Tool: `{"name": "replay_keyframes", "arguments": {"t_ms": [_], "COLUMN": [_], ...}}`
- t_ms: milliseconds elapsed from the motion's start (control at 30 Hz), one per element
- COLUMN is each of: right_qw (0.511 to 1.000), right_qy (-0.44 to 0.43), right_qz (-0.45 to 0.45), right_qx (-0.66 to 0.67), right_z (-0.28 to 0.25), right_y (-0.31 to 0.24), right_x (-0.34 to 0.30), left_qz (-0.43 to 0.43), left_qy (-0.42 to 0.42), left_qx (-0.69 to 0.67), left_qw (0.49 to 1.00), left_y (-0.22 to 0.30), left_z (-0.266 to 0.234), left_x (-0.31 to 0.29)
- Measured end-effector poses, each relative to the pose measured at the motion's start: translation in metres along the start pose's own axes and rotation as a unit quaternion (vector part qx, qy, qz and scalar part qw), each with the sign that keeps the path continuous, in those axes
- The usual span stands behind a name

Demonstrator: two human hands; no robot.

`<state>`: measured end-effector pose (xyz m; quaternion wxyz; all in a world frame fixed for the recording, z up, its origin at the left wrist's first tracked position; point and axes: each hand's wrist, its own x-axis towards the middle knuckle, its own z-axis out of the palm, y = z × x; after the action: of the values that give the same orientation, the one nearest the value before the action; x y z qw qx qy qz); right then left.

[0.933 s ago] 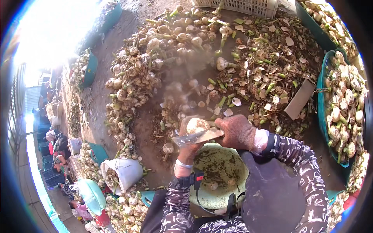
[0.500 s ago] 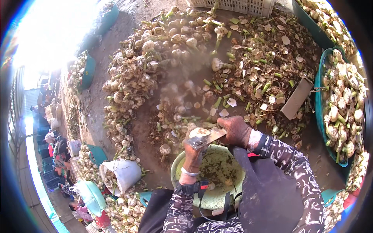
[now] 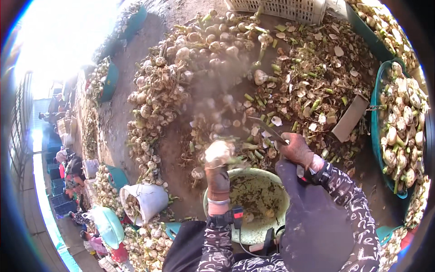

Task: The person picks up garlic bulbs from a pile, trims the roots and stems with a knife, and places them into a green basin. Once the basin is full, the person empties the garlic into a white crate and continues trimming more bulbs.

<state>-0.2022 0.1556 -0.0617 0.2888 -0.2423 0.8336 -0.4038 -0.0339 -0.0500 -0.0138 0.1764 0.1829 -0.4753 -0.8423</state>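
Note:
My gloved left hand (image 3: 217, 183) is closed around a garlic bulb (image 3: 219, 152) with some green stem, blurred by motion, just beyond the rim of a pale green basin (image 3: 283, 215). To its right, my gloved right hand (image 3: 297, 149) grips a knife (image 3: 268, 128), its blade pointing up and left, apart from the bulb. Dark scraps and a few pale pieces lie in the basin between my knees. Beyond my hands, cut stems and peelings (image 3: 312, 90) cover the ground, beside a heap of garlic bulbs (image 3: 152, 97) with roots on.
A teal tub (image 3: 376, 122) full of garlic stands at the right, near a flat brown block (image 3: 350, 118). A white crate (image 3: 281, 10) sits at the far edge. On the left are a tipped white bucket (image 3: 152, 201), an aqua basin (image 3: 108, 226) and people (image 3: 72, 177) working.
The knife has moved from the bulb in my left hand out to the right. My left hand has turned and shifted slightly left, still holding garlic. The whole view has shifted slightly.

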Motion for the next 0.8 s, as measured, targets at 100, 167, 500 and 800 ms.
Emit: {"name": "replay_keyframes", "arguments": {"t_ms": [100, 167, 500, 800], "right_qw": [0.998, 0.999, 0.929, 0.996], "right_qy": [0.018, 0.000, -0.224, -0.081], "right_qz": [0.053, 0.036, -0.181, -0.006], "right_qx": [0.032, 0.040, -0.232, -0.021], "right_z": [0.003, 0.001, 0.011, 0.008], "right_y": [0.011, -0.013, -0.023, 0.032], "right_x": [0.002, 0.000, 0.025, -0.003], "left_qz": [-0.070, -0.116, -0.017, 0.034], "left_qy": [0.087, 0.111, 0.147, -0.143], "left_qx": [-0.220, -0.263, -0.097, 0.852], "left_qw": [0.969, 0.951, 0.984, 0.503], "left_y": [-0.009, -0.013, 0.021, 0.006], "left_z": [0.011, -0.002, 0.055, -0.022], "left_x": [-0.001, -0.012, -0.019, 0.041]}}
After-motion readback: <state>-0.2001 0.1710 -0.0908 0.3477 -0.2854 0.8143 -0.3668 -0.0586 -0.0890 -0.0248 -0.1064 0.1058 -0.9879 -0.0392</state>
